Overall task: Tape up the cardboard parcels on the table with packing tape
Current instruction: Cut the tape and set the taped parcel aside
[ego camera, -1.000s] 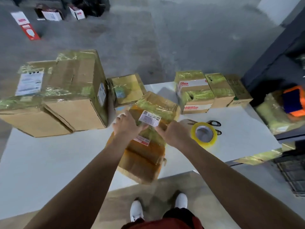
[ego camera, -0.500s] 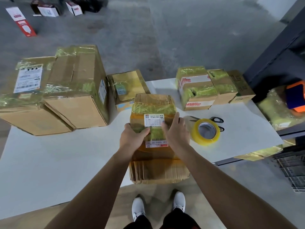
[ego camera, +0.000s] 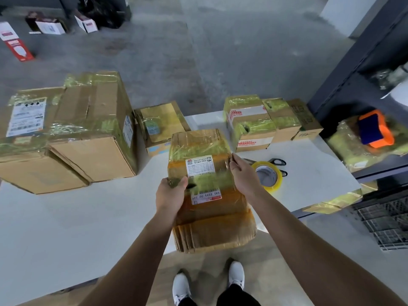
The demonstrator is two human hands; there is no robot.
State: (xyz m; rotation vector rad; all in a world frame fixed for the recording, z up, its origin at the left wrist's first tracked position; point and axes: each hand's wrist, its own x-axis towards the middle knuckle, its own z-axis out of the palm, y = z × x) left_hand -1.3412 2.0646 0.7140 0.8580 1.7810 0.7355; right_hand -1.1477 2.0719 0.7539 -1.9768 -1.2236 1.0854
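Both left hand (ego camera: pixel 170 193) and right hand (ego camera: pixel 244 176) clasp the parcel (ego camera: pixel 198 146) at the near tabletop (ego camera: pixel 66 217) edge, seemingly steadying it for the tape roll (ego camera: pixel 270 176) alongside.

Packing room (warehouse-like), taped parcels (ego camera: pixel 72 129), concrete floor (ego camera: pixel 220 51)

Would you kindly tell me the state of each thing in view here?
Labelled parcel, wrapped in tape, held in both hands.
Left hand, grips the parcel's left side.
Right hand, grips its right edge.
Tape roll, lying flat on the table.
Scissors, lying behind the roll, partly hidden.
Large box, taped shut, upright.
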